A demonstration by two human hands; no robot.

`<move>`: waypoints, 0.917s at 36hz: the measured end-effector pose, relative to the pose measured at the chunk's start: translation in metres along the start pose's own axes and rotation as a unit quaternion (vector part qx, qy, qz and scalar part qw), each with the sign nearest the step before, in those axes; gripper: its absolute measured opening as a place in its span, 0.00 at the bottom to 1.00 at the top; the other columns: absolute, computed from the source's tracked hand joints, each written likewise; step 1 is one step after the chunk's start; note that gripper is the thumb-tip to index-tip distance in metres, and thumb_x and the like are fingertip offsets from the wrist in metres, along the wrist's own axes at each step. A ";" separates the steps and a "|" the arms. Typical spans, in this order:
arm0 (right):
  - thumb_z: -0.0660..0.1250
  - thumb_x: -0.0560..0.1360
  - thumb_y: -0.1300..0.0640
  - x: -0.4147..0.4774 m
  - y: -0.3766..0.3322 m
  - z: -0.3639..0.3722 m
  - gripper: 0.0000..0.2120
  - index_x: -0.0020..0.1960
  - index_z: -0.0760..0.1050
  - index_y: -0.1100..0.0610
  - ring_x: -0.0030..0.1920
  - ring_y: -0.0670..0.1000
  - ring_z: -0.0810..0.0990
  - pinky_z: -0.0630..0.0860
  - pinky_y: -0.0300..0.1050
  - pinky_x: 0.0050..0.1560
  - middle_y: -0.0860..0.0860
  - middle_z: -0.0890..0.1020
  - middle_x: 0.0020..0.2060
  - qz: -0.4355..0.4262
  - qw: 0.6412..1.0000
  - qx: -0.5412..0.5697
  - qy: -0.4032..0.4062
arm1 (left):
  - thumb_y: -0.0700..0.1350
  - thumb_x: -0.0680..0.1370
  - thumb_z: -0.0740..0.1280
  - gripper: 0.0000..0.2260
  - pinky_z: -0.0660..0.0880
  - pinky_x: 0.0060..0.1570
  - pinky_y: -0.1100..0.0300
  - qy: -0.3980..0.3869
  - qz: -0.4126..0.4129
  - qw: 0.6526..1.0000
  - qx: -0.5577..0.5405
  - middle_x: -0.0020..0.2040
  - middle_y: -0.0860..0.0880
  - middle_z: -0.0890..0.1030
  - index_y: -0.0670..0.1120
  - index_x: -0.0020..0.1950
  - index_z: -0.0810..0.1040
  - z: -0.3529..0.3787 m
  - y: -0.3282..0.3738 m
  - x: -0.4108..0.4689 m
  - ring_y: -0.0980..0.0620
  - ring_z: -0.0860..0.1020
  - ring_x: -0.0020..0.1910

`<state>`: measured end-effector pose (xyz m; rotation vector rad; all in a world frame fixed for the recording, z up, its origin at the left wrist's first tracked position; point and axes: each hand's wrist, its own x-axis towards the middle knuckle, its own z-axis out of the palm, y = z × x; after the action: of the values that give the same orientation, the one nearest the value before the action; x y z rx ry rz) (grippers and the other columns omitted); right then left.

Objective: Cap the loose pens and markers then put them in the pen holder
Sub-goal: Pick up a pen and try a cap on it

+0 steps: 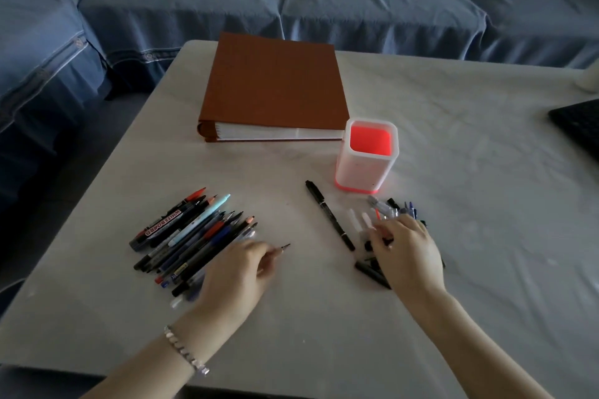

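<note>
Holding an uncapped pen (279,249) between thumb and fingers, the left hand (238,272) rests at the near end of the row of loose pens and markers (191,236), with the bare tip pointing away toward the table centre. The right hand (406,253) lies curled over the pile of caps (385,220); whether it has actually pinched one cannot be told, as the fingers cover the contact. One black marker (329,214) lies apart between the two groups. The pen holder (368,155) stands upright and empty just beyond the caps, close beside the brown binder (275,84).

Risks, as judged: a mismatched cap may be chosen from the mixed pile and fail to seat; the exposed tip could mark the white table (486,204); a sweeping wrist could scatter caps or roll pens from the row.

Clearance: open surface lies between the hands, with a free path to the holder. The laptop corner (580,126) sits well apart at right.
</note>
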<state>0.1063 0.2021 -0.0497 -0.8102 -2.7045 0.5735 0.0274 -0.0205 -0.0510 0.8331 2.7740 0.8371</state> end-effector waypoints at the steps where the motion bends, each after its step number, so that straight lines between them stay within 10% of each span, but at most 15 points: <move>1: 0.66 0.73 0.56 0.005 0.007 -0.006 0.07 0.46 0.82 0.57 0.48 0.58 0.77 0.72 0.46 0.42 0.55 0.80 0.43 0.008 1.000 0.002 -0.003 | 0.44 0.73 0.70 0.04 0.76 0.37 0.63 0.001 -0.011 0.999 -0.040 0.38 0.51 0.81 0.45 0.44 0.81 0.000 0.005 0.004 0.57 0.79 0.36; 8: 0.61 0.72 0.61 0.055 0.026 -0.025 0.10 0.34 0.77 0.56 0.49 0.58 0.73 0.65 0.44 0.33 0.54 0.76 0.39 0.026 0.996 -0.039 -0.072 | 0.45 0.75 0.65 0.06 0.72 0.35 0.64 0.031 -0.045 0.987 -0.153 0.34 0.55 0.76 0.46 0.49 0.80 0.000 0.032 0.015 0.58 0.73 0.31; 18: 0.65 0.74 0.53 0.084 0.017 0.005 0.10 0.42 0.79 0.58 0.51 0.58 0.75 0.68 0.44 0.40 0.56 0.77 0.46 0.049 0.982 -0.098 -0.155 | 0.41 0.75 0.66 0.07 0.67 0.33 0.62 0.014 -0.095 0.960 -0.262 0.32 0.40 0.78 0.43 0.38 0.80 -0.018 0.040 0.010 0.53 0.72 0.32; 21: 0.64 0.75 0.51 0.078 0.020 0.000 0.11 0.45 0.80 0.59 0.54 0.58 0.73 0.68 0.46 0.44 0.56 0.76 0.47 0.009 0.986 -0.072 -0.148 | 0.40 0.75 0.66 0.07 0.67 0.29 0.72 0.001 -0.100 0.950 -0.295 0.26 0.52 0.77 0.44 0.38 0.80 -0.021 0.044 0.010 0.60 0.73 0.27; 28: 0.64 0.76 0.55 0.040 0.010 -0.030 0.02 0.47 0.73 0.52 0.42 0.49 0.73 0.68 0.35 0.40 0.45 0.75 0.41 -0.022 0.982 0.187 0.028 | 0.40 0.75 0.65 0.04 0.66 0.25 0.74 -0.017 -0.127 0.929 -0.347 0.31 0.54 0.80 0.45 0.43 0.80 -0.017 0.052 0.011 0.61 0.72 0.24; 33: 0.62 0.76 0.60 0.016 -0.009 -0.050 0.02 0.49 0.72 0.56 0.34 0.44 0.79 0.73 0.31 0.31 0.49 0.83 0.38 0.119 0.883 0.451 0.056 | 0.39 0.76 0.65 0.05 0.65 0.24 0.73 -0.051 -0.122 0.909 -0.395 0.31 0.53 0.79 0.44 0.43 0.80 -0.016 0.064 0.011 0.61 0.71 0.24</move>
<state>0.1064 0.2190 0.0007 -0.8333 -1.8666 1.6023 0.0439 0.0227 -0.0020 0.3482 2.0605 1.6157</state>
